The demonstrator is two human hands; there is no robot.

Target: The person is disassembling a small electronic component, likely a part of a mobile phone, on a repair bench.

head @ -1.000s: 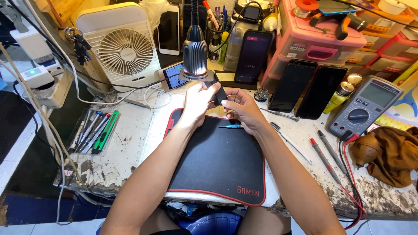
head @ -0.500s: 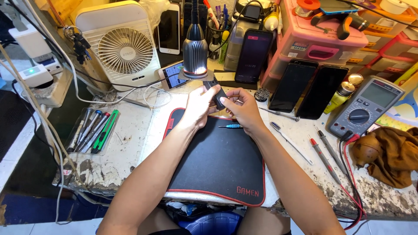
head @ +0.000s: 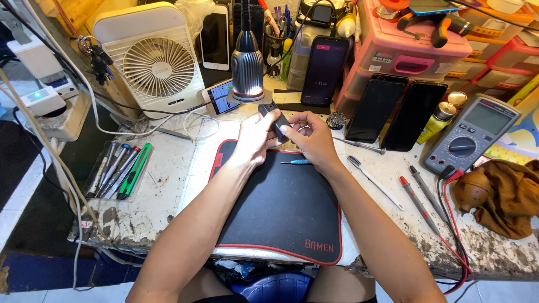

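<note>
- Worn white workbench (head: 168,185), cluttered along its rear edge; a black mat (head: 281,213) with red trim lies at the front edge, centre.
- Left hand (head: 252,140): fingers closed around a small black device (head: 279,124), gripping its left side.
- Right hand (head: 311,137): fingers curled onto the device's right side.
- The device is held between both hands, above the mat's rear edge, just in front of the lamp (head: 247,67).
- A blue-handled screwdriver (head: 296,161) lies on the mat, just below the right hand.

**Colours on the Bench**

Held a small black device (head: 277,122) over a black mat (head: 281,207) edged in red. Stood beside a white fan (head: 150,64), pink drawers (head: 404,47), a grey meter (head: 471,143) with red leads (head: 456,224), a brown cloth (head: 505,196), a blue-handled screwdriver (head: 296,161).
</note>
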